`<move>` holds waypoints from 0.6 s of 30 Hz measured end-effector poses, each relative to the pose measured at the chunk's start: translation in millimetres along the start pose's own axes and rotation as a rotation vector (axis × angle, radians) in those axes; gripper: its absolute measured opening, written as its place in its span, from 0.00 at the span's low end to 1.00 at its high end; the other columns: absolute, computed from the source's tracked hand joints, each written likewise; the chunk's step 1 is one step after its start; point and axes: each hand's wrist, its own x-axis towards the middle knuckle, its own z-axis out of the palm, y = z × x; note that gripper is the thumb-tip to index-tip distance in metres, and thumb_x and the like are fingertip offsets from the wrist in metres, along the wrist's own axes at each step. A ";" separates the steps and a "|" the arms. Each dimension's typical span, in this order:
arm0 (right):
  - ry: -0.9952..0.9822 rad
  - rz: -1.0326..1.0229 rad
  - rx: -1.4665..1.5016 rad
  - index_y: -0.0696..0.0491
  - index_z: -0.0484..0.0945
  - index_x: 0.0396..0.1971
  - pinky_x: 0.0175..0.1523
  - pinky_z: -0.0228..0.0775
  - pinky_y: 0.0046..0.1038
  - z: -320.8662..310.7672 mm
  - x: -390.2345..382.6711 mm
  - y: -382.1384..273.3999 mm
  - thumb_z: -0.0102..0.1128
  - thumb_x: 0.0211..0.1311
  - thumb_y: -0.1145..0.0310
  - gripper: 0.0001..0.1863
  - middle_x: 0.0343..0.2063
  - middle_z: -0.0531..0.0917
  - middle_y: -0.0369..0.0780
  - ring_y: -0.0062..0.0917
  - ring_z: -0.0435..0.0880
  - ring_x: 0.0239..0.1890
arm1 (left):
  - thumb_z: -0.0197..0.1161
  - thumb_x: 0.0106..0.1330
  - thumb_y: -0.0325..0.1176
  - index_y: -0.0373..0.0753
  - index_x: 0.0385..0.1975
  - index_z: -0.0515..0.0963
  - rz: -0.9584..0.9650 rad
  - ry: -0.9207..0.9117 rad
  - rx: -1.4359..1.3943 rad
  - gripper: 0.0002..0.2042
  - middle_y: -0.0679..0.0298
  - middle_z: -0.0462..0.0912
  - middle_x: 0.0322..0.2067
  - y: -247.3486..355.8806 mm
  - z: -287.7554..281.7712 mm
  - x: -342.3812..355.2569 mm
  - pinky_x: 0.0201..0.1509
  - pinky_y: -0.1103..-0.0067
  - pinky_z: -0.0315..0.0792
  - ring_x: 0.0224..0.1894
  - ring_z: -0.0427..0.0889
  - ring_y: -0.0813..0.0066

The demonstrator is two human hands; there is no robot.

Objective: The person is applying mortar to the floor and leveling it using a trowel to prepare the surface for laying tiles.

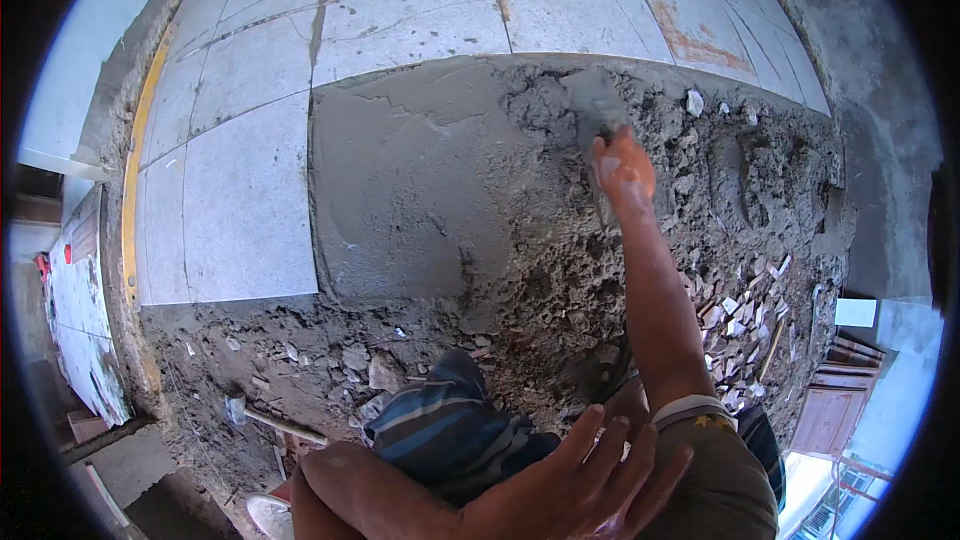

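My right hand stretches forward, fingers wrapped round the handle of a trowel. The trowel's grey, mortar-smeared blade lies on lumpy wet mortar near the far row of tiles. To its left spreads a smoothed patch of grey mortar, bordered by a large pale floor tile. Close to my body, my left hand is open with fingers spread, holding nothing, above my bent legs. The trowel's handle is mostly hidden inside my grip.
A long yellow straightedge lies along the left edge of the tiles. A hammer with a pale handle rests on the rubble at lower left. Broken tile pieces are heaped at right. Stone chunks lie before my knees.
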 end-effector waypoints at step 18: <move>-0.332 -0.002 0.639 0.61 0.84 0.44 0.41 0.78 0.42 70.1 31.6 -68.0 0.62 0.67 0.47 0.27 0.30 0.87 0.50 0.37 0.87 0.27 | 0.56 0.68 0.40 0.40 0.71 0.70 -0.008 -0.062 -0.153 0.30 0.51 0.78 0.58 -22.6 -33.0 -19.0 0.69 0.54 0.70 0.59 0.78 0.51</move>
